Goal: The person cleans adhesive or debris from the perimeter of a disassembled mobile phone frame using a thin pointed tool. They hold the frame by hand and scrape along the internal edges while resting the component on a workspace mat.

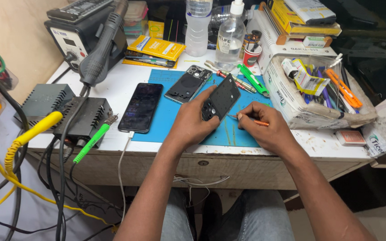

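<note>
On the blue rectangular work mat (166, 127), the left hand (193, 122) held a black phone body (222, 101) tilted up; the right hand (264, 127), just right of it, gripped an orange-handled tool (256, 121). A dark smartphone (140, 107) lay left, a grey back cover (188, 84) behind. A cardboard box of tools (291, 105) stood right.
</note>
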